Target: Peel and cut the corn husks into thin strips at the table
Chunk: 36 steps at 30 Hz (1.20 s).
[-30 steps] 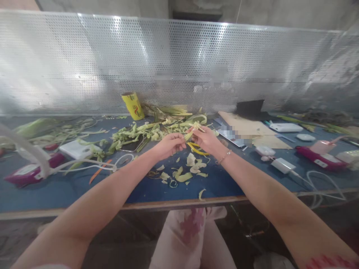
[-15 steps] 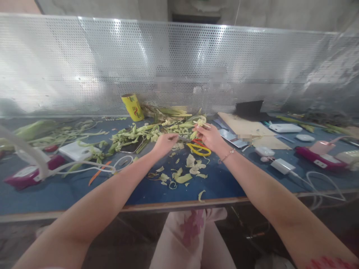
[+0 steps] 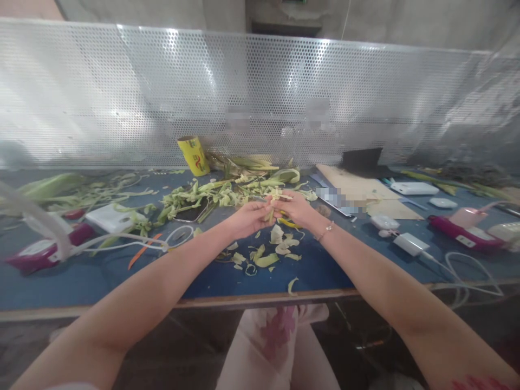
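My two hands meet over the middle of the blue table. Closed fingers of my right hand (image 3: 297,209) hold a pale yellow-green leafy bundle (image 3: 276,193), whose ruffled top shows above the fingertips. My left hand (image 3: 252,218) pinches the lower part of the same bundle from the other side. Under my right hand, part of a yellow loop (image 3: 287,222) shows; the rest is hidden. Torn pale green leaf scraps (image 3: 264,259) lie in front of the hands. Behind them spreads a pile of curled green plant strips (image 3: 227,190).
A yellow tube (image 3: 194,156) leans near the perforated metal screen (image 3: 260,97). Left are a white box (image 3: 111,218), a purple power strip (image 3: 34,257) and cables. Right are a phone (image 3: 339,203), brown cardboard (image 3: 357,184), a white charger (image 3: 410,244) and another purple strip (image 3: 467,232).
My left hand has moved right and a little toward me, onto the bundle. My right hand has shifted slightly left and down, covering most of the red and yellow loops.
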Each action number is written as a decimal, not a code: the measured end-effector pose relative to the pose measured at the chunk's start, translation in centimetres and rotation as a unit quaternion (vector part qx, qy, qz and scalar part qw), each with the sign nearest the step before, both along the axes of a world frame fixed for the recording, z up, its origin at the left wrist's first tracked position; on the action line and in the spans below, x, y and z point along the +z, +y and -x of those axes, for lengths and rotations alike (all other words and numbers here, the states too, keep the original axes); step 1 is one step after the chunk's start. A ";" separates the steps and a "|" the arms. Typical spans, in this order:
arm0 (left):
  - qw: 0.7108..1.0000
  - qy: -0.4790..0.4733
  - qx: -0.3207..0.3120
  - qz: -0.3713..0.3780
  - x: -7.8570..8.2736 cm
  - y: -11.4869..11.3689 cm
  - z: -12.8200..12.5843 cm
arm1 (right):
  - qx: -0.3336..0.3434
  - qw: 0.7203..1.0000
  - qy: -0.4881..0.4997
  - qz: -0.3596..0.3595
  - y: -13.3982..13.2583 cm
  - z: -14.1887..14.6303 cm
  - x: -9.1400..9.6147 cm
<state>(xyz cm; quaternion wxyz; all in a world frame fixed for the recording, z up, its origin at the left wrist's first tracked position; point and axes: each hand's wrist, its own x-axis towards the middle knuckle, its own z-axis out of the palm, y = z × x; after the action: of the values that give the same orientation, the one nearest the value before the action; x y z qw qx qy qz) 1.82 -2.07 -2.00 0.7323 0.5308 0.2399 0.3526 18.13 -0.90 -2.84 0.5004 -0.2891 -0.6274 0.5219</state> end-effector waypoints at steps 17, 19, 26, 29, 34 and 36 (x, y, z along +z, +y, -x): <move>0.996 -0.020 0.081 0.020 0.8 -0.2 0.4 | 0.095 0.995 -0.010 0.022 -0.2 -1.2 0.7; 0.995 -0.030 0.094 0.019 0.8 0.0 0.4 | 0.060 0.998 -0.012 0.026 -0.2 -1.3 0.8; 0.967 -0.084 0.237 -0.045 1.3 1.7 1.5 | -0.200 0.958 -0.180 -0.103 1.5 -3.1 0.5; 0.928 -0.074 0.355 -0.088 1.4 2.6 2.1 | -0.239 0.884 -0.363 -0.171 2.1 -3.6 -0.2; 0.878 -0.018 0.460 -0.133 0.6 4.0 2.7 | -0.179 0.815 -0.516 -0.194 2.3 -3.2 -1.3; 0.872 -0.001 0.467 -0.149 0.4 4.2 2.9 | -0.184 0.798 -0.535 -0.207 2.3 -3.0 -1.5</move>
<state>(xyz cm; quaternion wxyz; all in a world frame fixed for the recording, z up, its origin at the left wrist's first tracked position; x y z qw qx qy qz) -1.04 2.12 -1.64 0.3945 0.4597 0.4036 0.6857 21.11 1.41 -4.31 0.2201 -0.5222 -0.8230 0.0401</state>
